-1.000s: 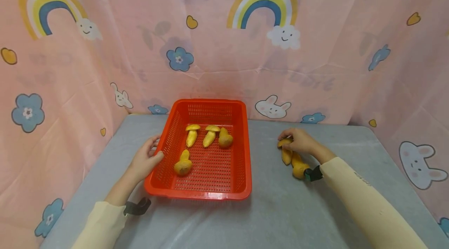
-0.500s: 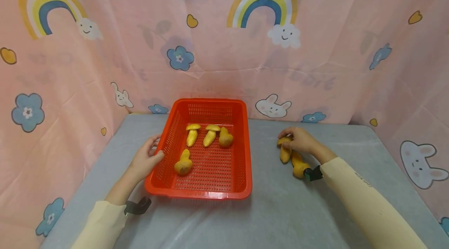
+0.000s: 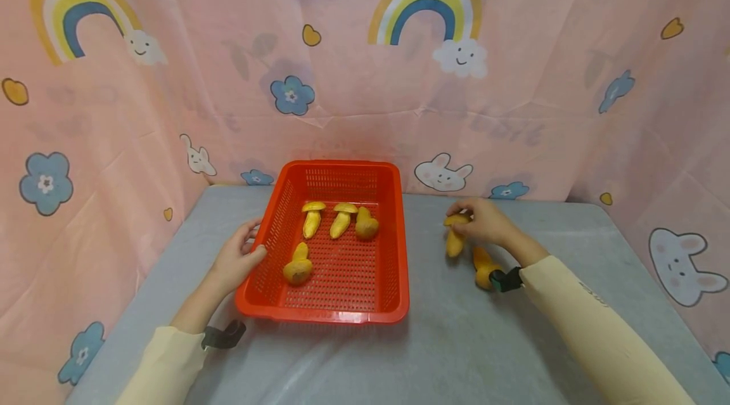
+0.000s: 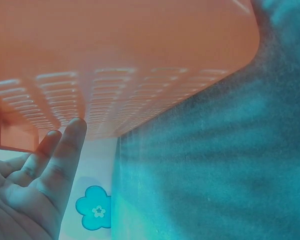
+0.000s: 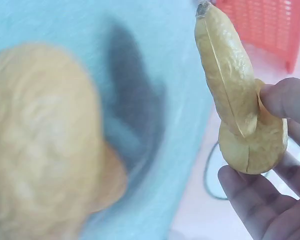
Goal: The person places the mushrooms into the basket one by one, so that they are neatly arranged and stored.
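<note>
In the head view, a red plastic basket (image 3: 322,316) stands left of centre. Four-sided and slotted, it holds several yellow toy mushrooms (image 3: 341,221). My left hand (image 3: 234,260) grips its left side, thumb over the rim and fingers against the outer wall; the left wrist view shows those fingers (image 4: 60,165) extended along the slots. Right of the basket, my right hand (image 3: 485,224) pinches a toy mushroom (image 5: 252,145) by its cap between thumb and fingers, stem pointing away from the palm. Another toy mushroom (image 3: 483,269) lies on the table beneath my right wrist.
The grey table (image 3: 456,348) stretches under everything. A pink patterned curtain (image 3: 353,139) rises at its back edge and along both sides. Dark wrist straps (image 3: 224,335) sit at the cuffs of both cream sleeves (image 3: 593,316).
My right hand has shifted slightly left and up with the pinched mushroom, moving it apart from the one under my wrist. My left hand and the basket look unmoved.
</note>
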Available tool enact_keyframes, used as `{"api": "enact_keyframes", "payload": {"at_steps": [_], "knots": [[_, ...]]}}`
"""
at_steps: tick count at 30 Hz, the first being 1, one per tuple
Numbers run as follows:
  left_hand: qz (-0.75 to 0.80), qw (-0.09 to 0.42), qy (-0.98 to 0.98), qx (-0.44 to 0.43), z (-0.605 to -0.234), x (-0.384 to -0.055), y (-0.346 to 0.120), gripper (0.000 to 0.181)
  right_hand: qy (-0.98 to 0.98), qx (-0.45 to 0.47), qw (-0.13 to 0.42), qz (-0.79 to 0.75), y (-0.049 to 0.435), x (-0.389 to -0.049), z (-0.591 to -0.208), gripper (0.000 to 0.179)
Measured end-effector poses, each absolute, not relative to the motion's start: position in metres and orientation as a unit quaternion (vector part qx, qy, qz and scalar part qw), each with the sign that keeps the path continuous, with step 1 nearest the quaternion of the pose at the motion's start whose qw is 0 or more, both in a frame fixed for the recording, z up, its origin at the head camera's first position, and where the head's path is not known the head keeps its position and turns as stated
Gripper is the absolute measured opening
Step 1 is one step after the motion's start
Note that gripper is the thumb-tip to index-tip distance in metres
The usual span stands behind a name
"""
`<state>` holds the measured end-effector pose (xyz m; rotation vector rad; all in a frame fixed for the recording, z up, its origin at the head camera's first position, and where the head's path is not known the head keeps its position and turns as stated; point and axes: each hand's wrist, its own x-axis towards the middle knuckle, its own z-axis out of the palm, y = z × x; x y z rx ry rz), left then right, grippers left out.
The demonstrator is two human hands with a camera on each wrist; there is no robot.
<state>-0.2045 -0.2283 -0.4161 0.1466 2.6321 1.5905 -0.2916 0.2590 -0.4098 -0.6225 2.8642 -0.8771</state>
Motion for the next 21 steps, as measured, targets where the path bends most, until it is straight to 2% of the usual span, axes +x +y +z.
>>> {"api": "enact_keyframes", "payload": {"at_steps": [21], "knots": [[0.508, 0.034, 0.860, 0.039, -0.414, -0.204, -0.228, 0.062, 0.921, -0.248, -0.004, -0.301, 0.221, -0.283, -0.361, 0.020]]}}
